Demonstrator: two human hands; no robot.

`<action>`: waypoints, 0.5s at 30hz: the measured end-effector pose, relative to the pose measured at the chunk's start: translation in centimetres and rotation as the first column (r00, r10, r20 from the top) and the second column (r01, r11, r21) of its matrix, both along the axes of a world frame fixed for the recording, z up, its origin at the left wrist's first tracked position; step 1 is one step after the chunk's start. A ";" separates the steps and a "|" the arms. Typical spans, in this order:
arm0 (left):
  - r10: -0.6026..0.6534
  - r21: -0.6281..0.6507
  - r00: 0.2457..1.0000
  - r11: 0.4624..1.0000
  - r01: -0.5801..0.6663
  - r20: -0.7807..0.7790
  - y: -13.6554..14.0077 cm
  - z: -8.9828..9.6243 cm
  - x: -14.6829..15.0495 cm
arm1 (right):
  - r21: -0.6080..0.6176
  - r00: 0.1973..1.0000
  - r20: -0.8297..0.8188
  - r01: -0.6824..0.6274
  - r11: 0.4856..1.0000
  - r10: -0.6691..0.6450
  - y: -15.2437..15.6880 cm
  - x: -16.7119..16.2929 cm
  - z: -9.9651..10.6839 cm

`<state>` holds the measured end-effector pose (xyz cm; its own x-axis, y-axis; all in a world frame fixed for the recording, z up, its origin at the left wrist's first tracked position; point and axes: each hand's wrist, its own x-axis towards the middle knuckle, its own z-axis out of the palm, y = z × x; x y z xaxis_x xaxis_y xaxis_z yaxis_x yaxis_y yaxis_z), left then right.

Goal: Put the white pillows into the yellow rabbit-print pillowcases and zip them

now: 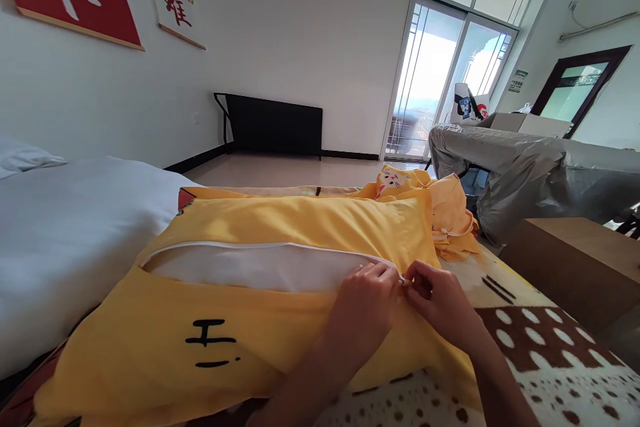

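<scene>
A yellow pillowcase (280, 220) with a long zipper opening lies before me on the bed, a white pillow (240, 265) showing through the gap. Black "Hi" lettering is printed on its near side. At the right end of the opening, my right hand (440, 300) pinches the small zipper pull (402, 279). Close beside it, my left hand (367, 300) has its fingers closed on the zipper's edge, near where the white tape (290, 244) ends. Its fingertips are partly hidden.
White bedding (90, 233) bulges on the left. Crumpled orange-yellow cloth (453, 213) lies beyond the pillow. A brown patterned blanket (545, 333) covers the bed. At right stand a cardboard box (575, 267) and a table under grey plastic sheeting (530, 173). A black folded panel (275, 125) leans at the wall.
</scene>
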<state>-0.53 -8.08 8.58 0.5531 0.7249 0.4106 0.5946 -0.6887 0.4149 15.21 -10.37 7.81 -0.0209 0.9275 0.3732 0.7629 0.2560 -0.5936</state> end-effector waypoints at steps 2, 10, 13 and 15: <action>-0.002 -0.030 1.000 1.000 0.002 0.017 0.2 0.2 -0.3 | 0.030 0.998 0.055 -0.024 0.999 0.022 0.1 -0.1 -0.1; -0.024 -0.031 0.999 0.999 0.023 -0.026 -0.3 1.1 -1.6 | 0.082 0.994 0.035 0.098 0.992 -0.101 0.3 -0.2 -0.4; -0.015 0.067 0.991 0.997 0.025 -0.134 -0.7 1.5 -2.0 | 0.104 0.990 -0.023 0.140 0.985 -0.138 0.5 -0.2 -0.6; 0.022 0.152 0.980 0.988 0.009 -0.200 -0.8 1.4 -1.9 | 0.112 0.989 -0.046 0.143 0.983 -0.139 0.6 -0.2 -0.8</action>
